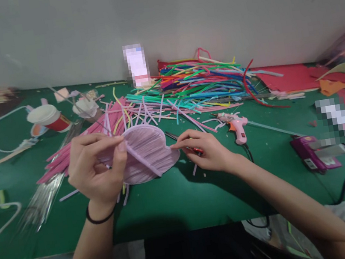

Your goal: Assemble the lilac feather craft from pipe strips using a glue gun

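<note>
A lilac heart-shaped piece (149,150) made of rows of fuzzy stems is held above the table, with a thicker lilac strip lying diagonally across it. My left hand (98,166) pinches its left side between thumb and fingers, and a thin wire rises past those fingertips. At the notch on the right, the fingertips of my right hand (203,148) touch the edge of the piece. Red-handled scissors (195,149) rest within the curled fingers of my right hand, their dark blades pointing up and left.
Behind lie lilac, pink and multicoloured stems (204,81). A pink glue gun (238,126) lies right of my right hand, its cord running down the green table (178,211). A purple power strip (314,153) is farther right. Cups (49,117) and silver wires (45,200) are at left.
</note>
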`<action>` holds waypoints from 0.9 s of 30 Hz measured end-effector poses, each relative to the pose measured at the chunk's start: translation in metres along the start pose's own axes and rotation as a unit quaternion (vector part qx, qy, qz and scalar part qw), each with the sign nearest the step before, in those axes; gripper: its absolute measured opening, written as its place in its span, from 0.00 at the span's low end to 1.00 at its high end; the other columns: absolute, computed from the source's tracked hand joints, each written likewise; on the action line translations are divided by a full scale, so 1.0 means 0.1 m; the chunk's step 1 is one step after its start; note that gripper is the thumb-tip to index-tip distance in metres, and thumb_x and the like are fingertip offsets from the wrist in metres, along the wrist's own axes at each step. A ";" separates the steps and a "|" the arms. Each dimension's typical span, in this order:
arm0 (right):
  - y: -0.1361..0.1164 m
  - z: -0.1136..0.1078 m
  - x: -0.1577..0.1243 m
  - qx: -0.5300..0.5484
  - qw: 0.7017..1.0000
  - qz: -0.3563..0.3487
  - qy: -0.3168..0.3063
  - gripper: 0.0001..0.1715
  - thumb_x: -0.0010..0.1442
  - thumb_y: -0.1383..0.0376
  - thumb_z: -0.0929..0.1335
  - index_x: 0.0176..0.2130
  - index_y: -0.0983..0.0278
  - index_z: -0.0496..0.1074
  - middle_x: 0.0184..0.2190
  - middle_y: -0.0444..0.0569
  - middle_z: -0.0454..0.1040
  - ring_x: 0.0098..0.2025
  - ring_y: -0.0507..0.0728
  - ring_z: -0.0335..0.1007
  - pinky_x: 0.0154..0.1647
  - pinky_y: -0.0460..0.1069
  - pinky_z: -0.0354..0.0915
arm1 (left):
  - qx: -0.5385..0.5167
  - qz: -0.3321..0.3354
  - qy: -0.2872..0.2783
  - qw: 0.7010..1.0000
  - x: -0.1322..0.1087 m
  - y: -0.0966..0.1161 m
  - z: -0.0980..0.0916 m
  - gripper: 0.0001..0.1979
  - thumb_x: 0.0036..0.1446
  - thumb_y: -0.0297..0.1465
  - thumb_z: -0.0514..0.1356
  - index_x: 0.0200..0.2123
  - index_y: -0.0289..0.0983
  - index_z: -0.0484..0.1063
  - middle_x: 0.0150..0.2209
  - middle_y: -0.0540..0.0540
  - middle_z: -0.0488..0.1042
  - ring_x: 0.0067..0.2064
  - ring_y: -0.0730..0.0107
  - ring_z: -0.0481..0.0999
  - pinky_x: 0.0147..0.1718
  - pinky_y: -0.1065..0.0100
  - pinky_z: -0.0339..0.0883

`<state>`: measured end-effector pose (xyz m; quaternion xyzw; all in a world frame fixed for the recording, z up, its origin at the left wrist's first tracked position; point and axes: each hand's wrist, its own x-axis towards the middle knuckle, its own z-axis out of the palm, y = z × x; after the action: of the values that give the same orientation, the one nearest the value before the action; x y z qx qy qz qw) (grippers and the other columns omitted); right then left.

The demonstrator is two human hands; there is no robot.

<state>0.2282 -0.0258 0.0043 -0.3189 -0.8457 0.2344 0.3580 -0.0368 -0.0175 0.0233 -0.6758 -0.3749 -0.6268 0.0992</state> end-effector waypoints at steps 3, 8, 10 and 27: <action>0.01 -0.04 -0.02 -0.010 0.999 0.021 -0.024 0.31 0.56 0.80 0.63 0.53 0.59 0.76 0.47 0.51 0.73 0.46 0.54 0.73 0.43 0.49 0.71 | -0.009 -0.009 0.007 1.000 0.00 -0.01 0.00 0.11 0.48 0.23 0.68 0.37 0.39 0.80 0.32 0.49 0.75 0.38 0.66 0.75 0.39 0.61 0.68; 0.03 -0.09 -0.08 -0.023 0.999 0.029 -0.002 0.26 0.60 0.77 0.64 0.53 0.60 0.75 0.45 0.51 0.76 0.44 0.54 0.74 0.40 0.48 0.71 | -0.023 -0.008 0.015 1.000 -0.01 -0.01 0.00 0.11 0.48 0.22 0.68 0.37 0.38 0.80 0.32 0.48 0.75 0.37 0.66 0.74 0.39 0.61 0.68; 0.05 -0.08 -0.09 -0.022 1.000 0.016 0.001 0.22 0.62 0.75 0.64 0.52 0.61 0.76 0.44 0.51 0.76 0.43 0.53 0.75 0.39 0.48 0.71 | -0.026 -0.007 0.017 1.000 0.00 -0.02 0.00 0.11 0.48 0.22 0.68 0.37 0.38 0.80 0.32 0.48 0.75 0.37 0.66 0.75 0.39 0.62 0.68; 0.14 0.03 -0.11 -0.023 0.999 -0.017 0.015 0.23 0.63 0.76 0.63 0.51 0.58 0.76 0.44 0.49 0.76 0.45 0.52 0.74 0.45 0.48 0.71 | -0.019 -0.015 0.018 1.000 -0.01 -0.03 0.02 0.10 0.49 0.24 0.67 0.36 0.39 0.79 0.32 0.50 0.74 0.37 0.66 0.75 0.38 0.61 0.68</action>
<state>0.2367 -0.0239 -0.0116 -0.3158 -0.8506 0.2039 0.3677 -0.0372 -0.0150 0.0214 -0.6606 -0.3713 -0.6472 0.0830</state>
